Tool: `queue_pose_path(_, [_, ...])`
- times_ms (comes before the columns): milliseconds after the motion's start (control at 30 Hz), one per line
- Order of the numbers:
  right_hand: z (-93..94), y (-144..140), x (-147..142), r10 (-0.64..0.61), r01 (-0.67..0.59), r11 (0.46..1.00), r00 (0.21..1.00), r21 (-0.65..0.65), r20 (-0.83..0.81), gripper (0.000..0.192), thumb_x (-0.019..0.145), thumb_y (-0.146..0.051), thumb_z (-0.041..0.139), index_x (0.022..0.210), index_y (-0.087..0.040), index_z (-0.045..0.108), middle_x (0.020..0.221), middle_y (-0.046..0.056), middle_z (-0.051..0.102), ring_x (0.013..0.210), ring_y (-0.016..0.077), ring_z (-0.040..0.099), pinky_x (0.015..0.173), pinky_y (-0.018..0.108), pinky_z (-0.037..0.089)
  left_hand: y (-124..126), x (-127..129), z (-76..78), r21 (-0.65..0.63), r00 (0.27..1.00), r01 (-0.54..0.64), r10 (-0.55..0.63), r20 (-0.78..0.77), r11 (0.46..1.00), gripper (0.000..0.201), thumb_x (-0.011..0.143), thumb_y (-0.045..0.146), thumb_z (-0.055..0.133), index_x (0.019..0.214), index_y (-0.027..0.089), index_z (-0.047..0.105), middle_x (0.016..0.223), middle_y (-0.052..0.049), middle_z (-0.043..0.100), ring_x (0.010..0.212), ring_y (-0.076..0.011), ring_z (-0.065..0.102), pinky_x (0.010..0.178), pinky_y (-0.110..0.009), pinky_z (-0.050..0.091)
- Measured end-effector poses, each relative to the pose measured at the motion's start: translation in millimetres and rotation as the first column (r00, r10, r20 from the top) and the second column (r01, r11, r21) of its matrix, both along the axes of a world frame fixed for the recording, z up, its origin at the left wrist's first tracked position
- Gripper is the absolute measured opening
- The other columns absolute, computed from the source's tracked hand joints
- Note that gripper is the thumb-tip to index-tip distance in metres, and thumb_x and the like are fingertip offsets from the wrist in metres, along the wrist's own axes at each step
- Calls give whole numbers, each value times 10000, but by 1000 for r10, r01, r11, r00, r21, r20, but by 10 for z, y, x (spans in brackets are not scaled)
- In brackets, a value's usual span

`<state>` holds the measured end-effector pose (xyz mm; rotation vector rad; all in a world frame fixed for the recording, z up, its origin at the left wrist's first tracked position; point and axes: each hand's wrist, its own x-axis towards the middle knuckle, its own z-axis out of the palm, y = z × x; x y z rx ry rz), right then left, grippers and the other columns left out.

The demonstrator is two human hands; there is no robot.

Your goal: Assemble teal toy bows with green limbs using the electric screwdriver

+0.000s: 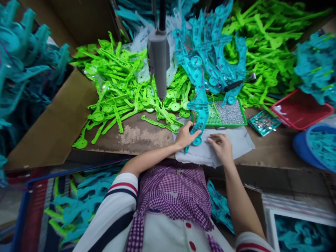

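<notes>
My left hand (186,135) grips the lower end of a long turquoise plastic part (201,117), thumb across its front. The part has round discs, and a thin reddish wire runs along it. Its tip rests over a pale grey cloth (236,140) on the table. Just to the right, over the same cloth, is my right hand (222,147), with fingers bent and fingertips drawn together toward the part. Whatever lies between those fingertips is too small to make out. A grey electric screwdriver (159,59) hangs point down, left of the part.
Bright green plastic arms (112,91) lie heaped behind my hands. A green tray (232,113) holds small metal pieces, beside a small teal tray (264,122). Rightward are a red bin (301,108) and a blue tub (300,143). A cardboard flap (55,119) stands left.
</notes>
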<state>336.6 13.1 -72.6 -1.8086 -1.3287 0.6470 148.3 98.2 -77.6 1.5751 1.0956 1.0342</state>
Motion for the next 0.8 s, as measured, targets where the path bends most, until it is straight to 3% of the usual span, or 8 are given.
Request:
queue_pose_path(100, [-12,-53,-1,-35,35,999,998,-10,-61,469,752,-626,687,920,-190,647,850,72,664,625,170,596,623,350,527,14,-10,-8,-21,1000,-12,12,9,1000,274,804,327,758,912,228,526,984,-40,682,873,-192,647,820,-364,536])
queue_pose_path(200, [42,-19,30,73,-68,996,993,-59,88,392,758,-583,671,805,-195,658,822,85,662,665,189,608,690,375,528,27,-20,-13,-9,1000,-6,6,3,1000,290,790,334,766,901,223,522,979,-38,681,860,-186,642,809,-355,531])
queue_pose_path(300, [118,92,100,165,-149,957,985,-248,48,327,747,-521,665,765,-194,653,754,80,681,627,200,632,665,367,523,29,-24,-13,-1,1000,-15,15,22,1000,298,791,354,761,905,223,518,958,-26,674,838,-175,636,791,-342,529])
queue_pose_path(400, [184,189,160,152,-156,911,988,-383,-41,253,742,-443,661,784,-195,639,656,44,677,546,195,645,606,335,512,23,-26,-4,1,1000,-23,23,21,1000,299,788,357,764,903,225,521,942,-21,672,821,-174,629,780,-344,527])
queue_pose_path(600, [190,199,193,65,-8,938,986,-346,155,187,759,-388,665,791,-206,639,618,12,688,509,186,656,617,321,507,23,-27,8,-5,1000,-10,10,18,1000,289,791,342,769,892,231,522,971,-38,684,844,-185,639,795,-367,532])
queue_pose_path(733, [197,191,228,105,-31,943,972,-330,209,138,761,-343,673,773,-207,657,614,11,693,522,193,667,604,321,520,30,-22,-2,9,1000,-15,15,20,1000,296,792,343,770,900,229,519,977,-37,682,856,-185,641,801,-363,529])
queue_pose_path(800, [262,211,188,119,-57,974,951,-219,284,112,773,-313,662,746,-206,681,614,18,695,583,205,691,614,320,528,31,-13,-9,11,1000,-16,16,20,1000,296,795,345,768,900,228,517,958,-30,677,836,-178,635,786,-353,528])
